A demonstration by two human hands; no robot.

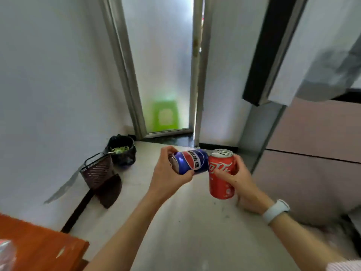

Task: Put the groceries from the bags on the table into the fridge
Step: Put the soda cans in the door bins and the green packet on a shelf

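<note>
Nearest to me, the corner of the orange table sits at lower left, behind my position. My left hand is wrapped around a blue can, held on its side with thumb below and fingers over the top. My right hand is closed around a red can, held upright, tab end up. The two cans touch at mid-air above the floor. The pink-fronted fridge stands just to my right, its doors apparently closed.

Hazard, as I judge it: both hands are occupied, so opening a fridge door calls for freeing one. Stacking both cans in one hand risks a slip and a dented can on the floor. Farther left, a wire basket and a lined bin stand against the wall; a dropped can could roll there.
</note>
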